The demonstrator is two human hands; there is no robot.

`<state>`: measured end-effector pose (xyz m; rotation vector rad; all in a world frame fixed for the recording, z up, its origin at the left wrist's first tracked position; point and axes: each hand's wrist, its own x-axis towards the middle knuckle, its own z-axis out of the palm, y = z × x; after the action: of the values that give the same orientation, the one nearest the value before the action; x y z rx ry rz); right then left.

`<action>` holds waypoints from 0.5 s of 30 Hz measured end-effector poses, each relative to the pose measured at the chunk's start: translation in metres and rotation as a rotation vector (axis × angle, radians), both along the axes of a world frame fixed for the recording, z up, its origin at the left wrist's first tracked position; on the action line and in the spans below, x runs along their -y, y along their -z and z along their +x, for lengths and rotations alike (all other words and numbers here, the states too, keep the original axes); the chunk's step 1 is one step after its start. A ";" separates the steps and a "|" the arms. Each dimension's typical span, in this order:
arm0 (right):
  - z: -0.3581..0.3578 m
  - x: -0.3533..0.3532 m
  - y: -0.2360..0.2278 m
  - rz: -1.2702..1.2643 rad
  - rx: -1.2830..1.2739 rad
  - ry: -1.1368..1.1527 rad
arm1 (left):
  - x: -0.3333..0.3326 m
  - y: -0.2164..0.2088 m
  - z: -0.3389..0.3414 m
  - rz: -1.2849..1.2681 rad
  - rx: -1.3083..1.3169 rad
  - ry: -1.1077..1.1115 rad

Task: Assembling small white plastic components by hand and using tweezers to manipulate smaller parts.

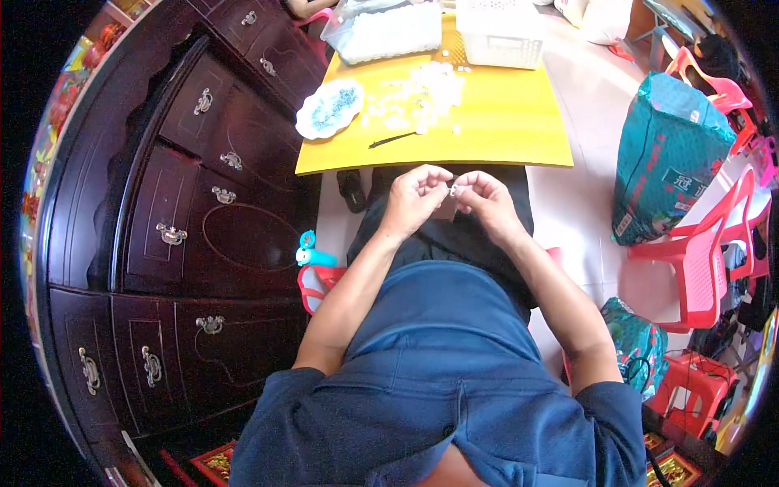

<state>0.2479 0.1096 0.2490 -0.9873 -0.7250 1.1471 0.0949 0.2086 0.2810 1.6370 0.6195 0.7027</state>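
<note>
Above my lap, just off the near edge of the yellow table [503, 138], my two hands meet fingertip to fingertip. Between them sits a small white piece [454, 191], too small to make out its kind. My left hand [415, 201] pinches it from one side, fingers closed. Thumb and forefinger of my right hand [489, 203] close on its other side. A scalloped white plate [307, 122] on the table holds many tiny blue bits. Beside it small white pieces [434, 89] lie scattered, and a thin black tweezers-like tool [393, 140] rests in front of them.
A clear tub [389, 36] full of white pieces and a white basket [503, 49] stand at the table's far side. Dark wooden cabinets [235, 203] line the left. Rightward are a green bag [669, 162] and red plastic chairs [690, 276]. A turquoise bottle [315, 256] is near my left elbow.
</note>
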 end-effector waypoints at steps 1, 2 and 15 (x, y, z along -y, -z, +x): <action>0.000 0.000 0.001 -0.001 0.000 0.006 | 0.001 -0.002 0.001 -0.028 0.005 0.011; 0.000 0.000 0.002 0.002 0.001 0.005 | 0.001 -0.001 0.001 -0.024 0.006 0.009; 0.000 -0.004 0.013 0.012 0.192 0.034 | 0.000 0.006 -0.001 0.221 -0.047 0.017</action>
<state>0.2475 0.1134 0.2360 -1.1053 -0.8640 1.0264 0.0936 0.2091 0.2748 1.8653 0.5765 0.7430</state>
